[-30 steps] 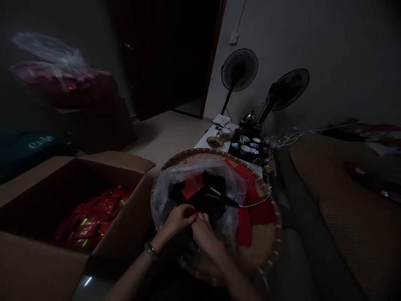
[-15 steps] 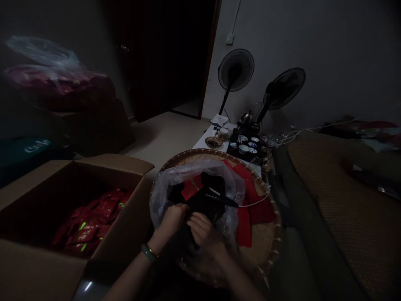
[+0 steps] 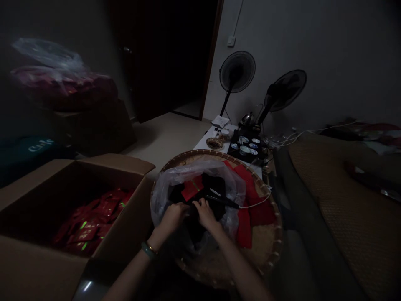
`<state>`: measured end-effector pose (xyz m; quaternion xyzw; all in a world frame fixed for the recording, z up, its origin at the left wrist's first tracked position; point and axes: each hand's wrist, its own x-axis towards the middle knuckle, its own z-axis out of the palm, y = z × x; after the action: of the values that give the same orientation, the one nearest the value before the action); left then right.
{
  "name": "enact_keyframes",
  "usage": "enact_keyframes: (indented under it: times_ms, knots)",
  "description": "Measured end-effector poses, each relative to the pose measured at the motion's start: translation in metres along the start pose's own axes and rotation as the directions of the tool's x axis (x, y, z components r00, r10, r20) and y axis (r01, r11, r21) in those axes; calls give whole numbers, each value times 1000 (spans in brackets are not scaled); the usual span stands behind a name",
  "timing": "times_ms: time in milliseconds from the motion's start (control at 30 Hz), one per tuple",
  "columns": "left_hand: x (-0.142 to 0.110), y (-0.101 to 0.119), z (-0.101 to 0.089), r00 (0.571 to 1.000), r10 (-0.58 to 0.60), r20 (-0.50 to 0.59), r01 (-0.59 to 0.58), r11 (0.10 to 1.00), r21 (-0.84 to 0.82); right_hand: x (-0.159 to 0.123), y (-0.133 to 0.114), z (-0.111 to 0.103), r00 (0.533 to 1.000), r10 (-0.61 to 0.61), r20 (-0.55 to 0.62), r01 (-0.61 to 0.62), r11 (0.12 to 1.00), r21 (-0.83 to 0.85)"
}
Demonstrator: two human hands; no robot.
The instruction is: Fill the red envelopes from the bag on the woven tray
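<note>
My left hand (image 3: 175, 217) is over the near-left part of the round woven tray (image 3: 277, 234), its fingers curled in close; I can't tell whether they pinch anything. My right hand (image 3: 205, 214) is just beside it, over the tray's middle, fingers bent and partly spread, with nothing I can see between them. Under both lies the black material (image 3: 214, 182), inside the open clear plastic bag (image 3: 163, 186) on the tray. It's dim, but the material looks soft, light and limp, probably a bit slippery, so I'd take it by a gathered edge between thumb and fingertips. A red packet (image 3: 192, 187) lies on it, seemingly thin and easily creased, best held by its sides. The black tool (image 3: 230, 202) with a cord lies right of that, towards the red pieces (image 3: 245, 234) on the tray's right side.
</note>
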<state>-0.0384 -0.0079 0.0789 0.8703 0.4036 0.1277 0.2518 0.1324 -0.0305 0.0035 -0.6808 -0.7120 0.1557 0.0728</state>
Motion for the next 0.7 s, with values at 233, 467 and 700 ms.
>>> enact_keyframes:
  times_ms: [233,467,700]
  knots:
    - [0,0,-3,998,-7,65,12,997,-72,1,5,-1,999,-29,12,29,1000,-8]
    - [2,1,-1,998,-36,44,41,990,-134,-5,15,3,999,-45,-27,46,997,64]
    - [3,0,0,997,-74,3,74,988,-135,-2,25,6,985,29,-172,46,908,417]
